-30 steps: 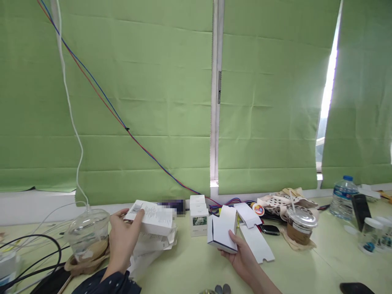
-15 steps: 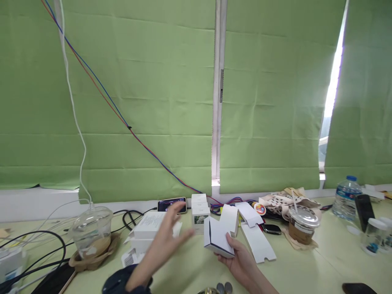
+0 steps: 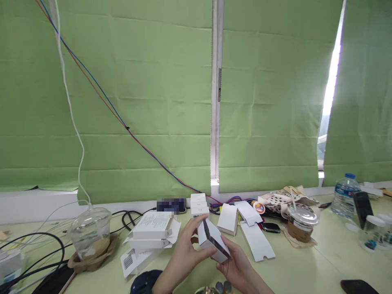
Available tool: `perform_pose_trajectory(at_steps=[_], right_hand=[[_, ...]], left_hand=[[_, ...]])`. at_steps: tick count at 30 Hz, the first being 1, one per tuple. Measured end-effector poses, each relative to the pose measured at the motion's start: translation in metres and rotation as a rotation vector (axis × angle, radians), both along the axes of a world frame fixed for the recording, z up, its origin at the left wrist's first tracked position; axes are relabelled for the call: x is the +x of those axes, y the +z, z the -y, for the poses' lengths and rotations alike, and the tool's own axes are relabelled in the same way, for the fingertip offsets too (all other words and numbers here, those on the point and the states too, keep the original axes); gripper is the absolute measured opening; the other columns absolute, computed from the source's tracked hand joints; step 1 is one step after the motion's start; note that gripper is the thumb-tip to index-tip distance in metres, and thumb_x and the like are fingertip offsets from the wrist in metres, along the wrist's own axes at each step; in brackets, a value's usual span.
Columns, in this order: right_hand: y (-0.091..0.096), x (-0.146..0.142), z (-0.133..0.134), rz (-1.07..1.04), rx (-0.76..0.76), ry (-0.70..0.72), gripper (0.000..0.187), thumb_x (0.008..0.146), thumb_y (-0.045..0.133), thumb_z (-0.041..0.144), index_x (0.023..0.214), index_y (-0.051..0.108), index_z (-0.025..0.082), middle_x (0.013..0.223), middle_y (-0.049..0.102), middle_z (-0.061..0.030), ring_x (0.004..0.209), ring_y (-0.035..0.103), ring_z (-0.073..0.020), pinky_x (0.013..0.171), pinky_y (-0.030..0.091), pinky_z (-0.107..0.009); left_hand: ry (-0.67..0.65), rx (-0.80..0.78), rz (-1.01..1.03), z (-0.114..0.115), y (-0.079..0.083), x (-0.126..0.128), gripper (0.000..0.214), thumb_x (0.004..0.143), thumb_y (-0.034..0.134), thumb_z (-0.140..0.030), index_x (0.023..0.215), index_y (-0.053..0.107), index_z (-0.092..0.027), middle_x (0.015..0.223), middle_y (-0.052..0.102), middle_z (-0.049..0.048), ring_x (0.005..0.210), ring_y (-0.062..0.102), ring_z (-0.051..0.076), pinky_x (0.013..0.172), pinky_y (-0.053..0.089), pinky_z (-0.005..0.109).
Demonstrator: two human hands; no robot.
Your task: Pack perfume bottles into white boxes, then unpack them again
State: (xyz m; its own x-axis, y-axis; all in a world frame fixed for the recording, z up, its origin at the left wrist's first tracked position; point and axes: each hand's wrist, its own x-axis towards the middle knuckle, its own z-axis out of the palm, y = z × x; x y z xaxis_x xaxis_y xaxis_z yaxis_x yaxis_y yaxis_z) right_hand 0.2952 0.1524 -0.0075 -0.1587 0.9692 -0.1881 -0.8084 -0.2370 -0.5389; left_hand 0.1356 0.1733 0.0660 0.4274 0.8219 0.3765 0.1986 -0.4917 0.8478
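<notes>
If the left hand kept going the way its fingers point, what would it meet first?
The left hand points up and right, its fingers already on the small white box that both hands hold. Beyond that, likely the stacked white boxes, though depth is unclear.

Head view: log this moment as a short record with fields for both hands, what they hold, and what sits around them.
left hand: grips the small white box from the left
right hand: supports the same box from below
box state: tilted, dark edge showing
left of hands: stack of white cartons, domed plastic cup
right of hands: flat unfolded cartons, lidded coffee cup, water bottle
surface: pale green table
</notes>
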Motion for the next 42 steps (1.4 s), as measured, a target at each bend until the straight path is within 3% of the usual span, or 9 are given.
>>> perform_pose_trajectory(at_steps=[12, 19, 23, 26, 29, 32, 34, 38, 42], right_hand=[[-0.004, 0.003, -0.009, 0.064, -0.088, -0.105, 0.028, 0.079, 0.069, 0.038, 0.089, 0.070, 0.012, 0.063, 0.074, -0.0061, 0.044, 0.063, -0.0154, 0.038, 0.046, -0.022], [-0.012, 0.003, -0.020, 0.012, -0.134, -0.211, 0.013, 0.075, 0.068, 0.022, 0.081, 0.070, 0.010, 0.067, 0.075, -0.0075, 0.053, 0.068, -0.0173, 0.051, 0.051, -0.025], [-0.024, 0.010, -0.028, 0.032, -0.187, -0.282, 0.009, 0.074, 0.067, 0.021, 0.071, 0.066, 0.013, 0.058, 0.071, -0.0036, 0.048, 0.065, -0.0148, 0.048, 0.050, -0.024], [-0.035, 0.014, -0.032, 0.059, -0.231, -0.354, 0.009, 0.073, 0.066, 0.020, 0.066, 0.062, 0.016, 0.053, 0.068, -0.0005, 0.044, 0.062, -0.0127, 0.047, 0.050, -0.023], [-0.044, 0.015, -0.036, 0.096, -0.281, -0.387, 0.012, 0.073, 0.065, 0.022, 0.063, 0.061, 0.016, 0.051, 0.066, -0.0010, 0.041, 0.061, -0.0130, 0.044, 0.047, -0.022], [-0.049, 0.016, -0.040, 0.136, -0.321, -0.405, 0.016, 0.072, 0.067, 0.030, 0.064, 0.060, 0.017, 0.049, 0.065, -0.0012, 0.039, 0.059, -0.0138, 0.039, 0.042, -0.021], [-0.049, 0.018, -0.042, 0.156, -0.314, -0.416, 0.020, 0.070, 0.070, 0.036, 0.066, 0.062, 0.018, 0.051, 0.067, -0.0017, 0.041, 0.061, -0.0146, 0.039, 0.041, -0.021], [-0.044, 0.020, -0.040, 0.181, -0.234, -0.420, 0.033, 0.062, 0.079, 0.046, 0.070, 0.065, 0.017, 0.053, 0.068, -0.0020, 0.044, 0.061, -0.0148, 0.037, 0.037, -0.019], [-0.036, 0.016, -0.034, 0.194, -0.121, -0.361, 0.042, 0.061, 0.079, 0.051, 0.078, 0.067, 0.015, 0.059, 0.070, -0.0015, 0.045, 0.058, -0.0100, 0.038, 0.037, -0.016]], left_hand=[[0.011, -0.037, 0.043, 0.009, 0.009, 0.006, 0.056, 0.057, 0.078, -0.016, 0.108, 0.056, -0.026, 0.112, 0.064, 0.0066, 0.099, 0.064, 0.027, 0.081, 0.054, 0.036], [0.054, -0.028, 0.037, 0.009, 0.011, 0.006, 0.051, 0.059, 0.076, -0.018, 0.104, 0.054, -0.024, 0.101, 0.066, 0.0044, 0.090, 0.065, 0.025, 0.077, 0.054, 0.034], [0.166, -0.033, 0.187, 0.008, 0.023, 0.008, 0.047, 0.062, 0.075, -0.026, 0.102, 0.049, -0.025, 0.089, 0.065, -0.0004, 0.079, 0.067, 0.021, 0.069, 0.055, 0.030], [0.247, -0.021, 0.345, -0.003, 0.036, 0.024, 0.052, 0.062, 0.076, -0.032, 0.102, 0.044, -0.026, 0.096, 0.065, 0.0007, 0.081, 0.069, 0.021, 0.070, 0.056, 0.030], [0.173, 0.019, 0.362, -0.023, 0.040, 0.053, 0.063, 0.068, 0.073, -0.040, 0.118, 0.039, -0.024, 0.128, 0.053, 0.0137, 0.107, 0.064, 0.027, 0.087, 0.053, 0.039], [0.072, 0.124, 0.049, -0.042, 0.033, 0.076, 0.085, 0.069, 0.072, -0.050, 0.138, 0.035, -0.020, 0.156, 0.016, 0.0195, 0.144, 0.020, 0.037, 0.111, 0.030, 0.050], [-0.037, 0.127, -0.156, -0.046, 0.026, 0.077, 0.089, 0.069, 0.073, -0.052, 0.143, 0.035, -0.022, 0.158, 0.011, 0.0162, 0.147, 0.005, 0.037, 0.115, 0.019, 0.052], [-0.278, 0.042, -0.354, -0.037, 0.011, 0.054, 0.083, 0.059, 0.081, -0.048, 0.134, 0.050, -0.028, 0.145, 0.040, 0.0145, 0.136, 0.037, 0.035, 0.111, 0.030, 0.050], [-0.305, 0.014, -0.322, -0.027, -0.010, 0.034, 0.069, 0.057, 0.084, -0.042, 0.120, 0.060, -0.027, 0.121, 0.055, 0.0091, 0.112, 0.055, 0.028, 0.089, 0.048, 0.037]])
